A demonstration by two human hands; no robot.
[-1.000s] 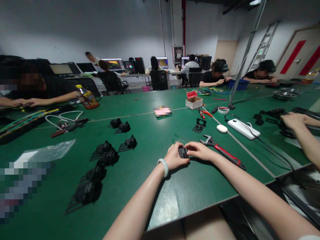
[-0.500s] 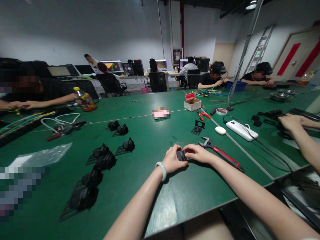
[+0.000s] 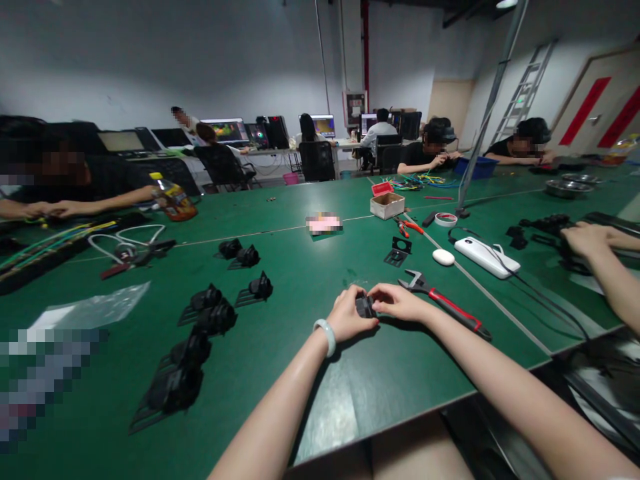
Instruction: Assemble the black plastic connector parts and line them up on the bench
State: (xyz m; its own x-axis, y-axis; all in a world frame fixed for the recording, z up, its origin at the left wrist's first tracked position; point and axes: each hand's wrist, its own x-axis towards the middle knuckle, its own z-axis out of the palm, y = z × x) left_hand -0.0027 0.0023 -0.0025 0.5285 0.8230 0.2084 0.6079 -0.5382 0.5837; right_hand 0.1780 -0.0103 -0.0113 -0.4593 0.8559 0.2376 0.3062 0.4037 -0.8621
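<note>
Between my two hands, just over the green table, is a small black plastic part point(image 3: 365, 307). My left hand point(image 3: 349, 316), with a pale bangle at its wrist, is closed around the part's left side. The fingers of my right hand point(image 3: 399, 303) pinch its right side. They cover much of the part, so its full shape is hidden. Right of my right hand lies an adjustable wrench point(image 3: 450, 308) with a red and black handle. Farther back is a flat black bracket point(image 3: 399, 251) with a round hole.
Several black parts on slotted bases point(image 3: 173, 383) stand at left on the green table point(image 3: 300, 287). Pliers point(image 3: 410, 228), a small box point(image 3: 387, 206), a white power bank point(image 3: 487, 257) with a cable and a metal pole point(image 3: 493, 107) are at right. Co-workers' arms point(image 3: 600, 247) rest at both sides.
Both hands stay on the black part, with only a slight shift of the fingers. The whole view has moved a little; the things on the table lie as before.
</note>
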